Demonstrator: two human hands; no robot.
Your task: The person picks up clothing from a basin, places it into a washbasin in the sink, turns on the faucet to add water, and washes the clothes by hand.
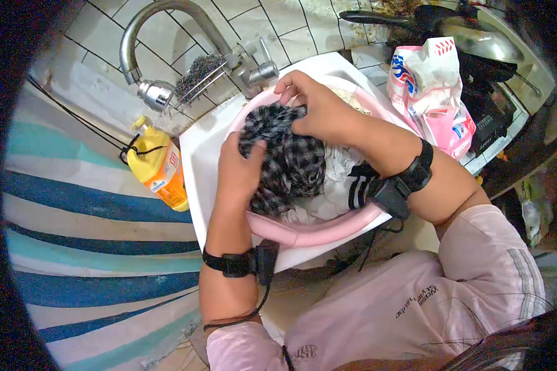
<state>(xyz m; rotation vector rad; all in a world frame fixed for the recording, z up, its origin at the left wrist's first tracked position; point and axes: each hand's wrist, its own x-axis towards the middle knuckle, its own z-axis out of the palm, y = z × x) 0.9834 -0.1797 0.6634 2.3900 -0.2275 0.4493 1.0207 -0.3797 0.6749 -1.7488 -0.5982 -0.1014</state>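
A black-and-grey checked garment lies bunched in a pink basin that sits in a white sink. My left hand is closed on the garment's left edge, thumb on top. At its upper end my right hand pinches the cloth, fingers bent and partly hidden. White clothes, one with black stripes, lie under and beside the checked garment. How wet the cloth is I cannot tell.
A curved metal faucet rises behind the sink, with a scourer on a rack. Left of the sink stands a yellow bottle. At the right are a detergent bag and a lidded pan. A striped curtain hangs at left.
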